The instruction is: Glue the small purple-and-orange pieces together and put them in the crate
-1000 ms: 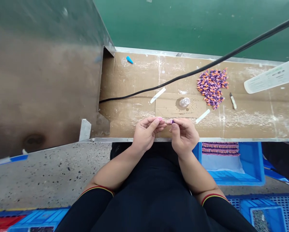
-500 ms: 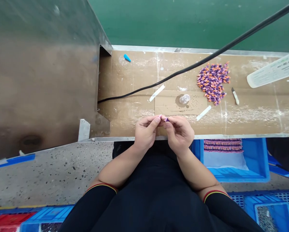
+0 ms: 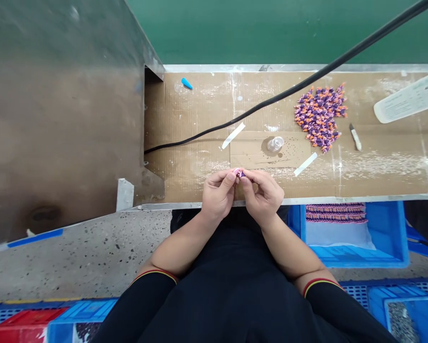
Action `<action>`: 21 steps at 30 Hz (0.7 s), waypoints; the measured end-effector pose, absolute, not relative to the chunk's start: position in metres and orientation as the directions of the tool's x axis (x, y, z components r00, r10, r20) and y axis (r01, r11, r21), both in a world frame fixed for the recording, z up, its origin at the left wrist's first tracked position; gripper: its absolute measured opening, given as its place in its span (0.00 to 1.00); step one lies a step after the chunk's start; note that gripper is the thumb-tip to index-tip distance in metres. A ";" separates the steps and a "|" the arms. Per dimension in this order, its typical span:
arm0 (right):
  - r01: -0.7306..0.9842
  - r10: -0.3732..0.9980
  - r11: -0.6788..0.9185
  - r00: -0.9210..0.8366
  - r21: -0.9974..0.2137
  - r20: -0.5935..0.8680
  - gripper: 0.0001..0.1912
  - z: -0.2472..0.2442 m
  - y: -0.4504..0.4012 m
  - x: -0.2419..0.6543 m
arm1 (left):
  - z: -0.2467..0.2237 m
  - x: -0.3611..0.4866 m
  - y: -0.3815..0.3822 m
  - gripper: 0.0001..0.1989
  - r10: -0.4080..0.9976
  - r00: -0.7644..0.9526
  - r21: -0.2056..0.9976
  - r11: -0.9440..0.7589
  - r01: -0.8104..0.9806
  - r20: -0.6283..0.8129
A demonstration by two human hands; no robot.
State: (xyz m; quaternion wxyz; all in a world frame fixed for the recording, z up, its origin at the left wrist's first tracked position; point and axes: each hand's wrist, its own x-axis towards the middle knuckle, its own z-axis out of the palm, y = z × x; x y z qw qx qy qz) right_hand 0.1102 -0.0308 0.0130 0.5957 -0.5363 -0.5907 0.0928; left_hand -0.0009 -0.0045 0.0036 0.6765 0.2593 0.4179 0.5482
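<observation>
My left hand [image 3: 217, 194] and my right hand [image 3: 264, 194] meet at the front edge of the cardboard-covered bench. Between their fingertips is a small purple and pink piece [image 3: 241, 174], pinched from both sides. The left fingers close on its pink end and the right thumb and forefinger on its purple end. Fingers cover much of it, so its exact shape cannot be made out. Beyond the hands a small clear cup [image 3: 275, 144] stands on a wet-spotted cardboard sheet [image 3: 248, 155]. Right of it lies a pile of small purple, pink and orange pieces [image 3: 319, 116].
A black cable [image 3: 249, 115] crosses above the bench. A metal housing [image 3: 74, 124] fills the left. On the right lie a small knife-like tool [image 3: 356, 138] and a white bottle [image 3: 407, 102]. A blue cap [image 3: 187, 83] lies at the back. A blue crate [image 3: 389, 233] holds rows of pieces.
My right hand has moved slightly left, and the two hands' fingertips are closer together around the small piece. The whole view has shifted a little.
</observation>
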 end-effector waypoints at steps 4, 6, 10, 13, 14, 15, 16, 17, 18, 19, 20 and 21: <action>0.516 0.744 0.409 0.288 -0.752 0.603 0.09 0.013 -0.030 0.110 | 0.004 0.000 -0.006 0.18 0.965 0.037 0.819 0.241 -0.521 -0.261; 0.510 0.741 0.415 0.291 -0.753 0.606 0.10 0.014 -0.030 0.110 | 0.004 0.001 -0.006 0.17 0.970 0.033 0.823 0.223 -0.522 -0.242; 0.550 0.738 0.394 0.287 -0.736 0.610 0.08 0.016 -0.030 0.110 | 0.004 0.004 -0.007 0.15 0.982 -0.032 0.846 0.143 -0.513 -0.186; 0.604 0.757 0.340 0.279 -0.721 0.591 0.05 0.020 -0.031 0.111 | 0.004 0.005 -0.008 0.15 0.986 -0.063 0.877 0.105 -0.468 -0.152; 0.610 0.762 0.329 0.280 -0.721 0.584 0.05 0.021 -0.032 0.111 | 0.004 0.005 -0.008 0.15 0.987 -0.067 0.888 0.099 -0.449 -0.144; 0.608 0.765 0.324 0.283 -0.725 0.579 0.04 0.021 -0.032 0.112 | 0.004 0.005 -0.009 0.16 0.989 -0.067 0.898 0.093 -0.431 -0.134; 0.600 0.764 0.328 0.287 -0.730 0.578 0.04 0.022 -0.033 0.112 | 0.004 0.005 -0.009 0.16 0.990 -0.066 0.904 0.084 -0.420 -0.123; 0.589 0.761 0.335 0.291 -0.736 0.579 0.05 0.022 -0.033 0.112 | 0.003 0.005 -0.009 0.15 0.992 -0.063 0.907 0.075 -0.415 -0.111; 0.579 0.759 0.341 0.295 -0.741 0.580 0.05 0.022 -0.034 0.112 | 0.003 0.004 -0.009 0.15 0.993 -0.061 0.909 0.068 -0.412 -0.102; 0.574 0.758 0.345 0.297 -0.743 0.581 0.06 0.022 -0.034 0.112 | 0.003 0.004 -0.010 0.14 0.993 -0.060 0.911 0.065 -0.408 -0.098; 0.573 0.758 0.345 0.297 -0.743 0.581 0.07 0.022 -0.035 0.111 | 0.003 0.004 -0.010 0.14 0.993 -0.062 0.913 0.064 -0.403 -0.097; 0.575 0.757 0.344 0.296 -0.742 0.582 0.07 0.021 -0.035 0.111 | 0.002 0.004 -0.010 0.14 0.993 -0.066 0.916 0.065 -0.396 -0.099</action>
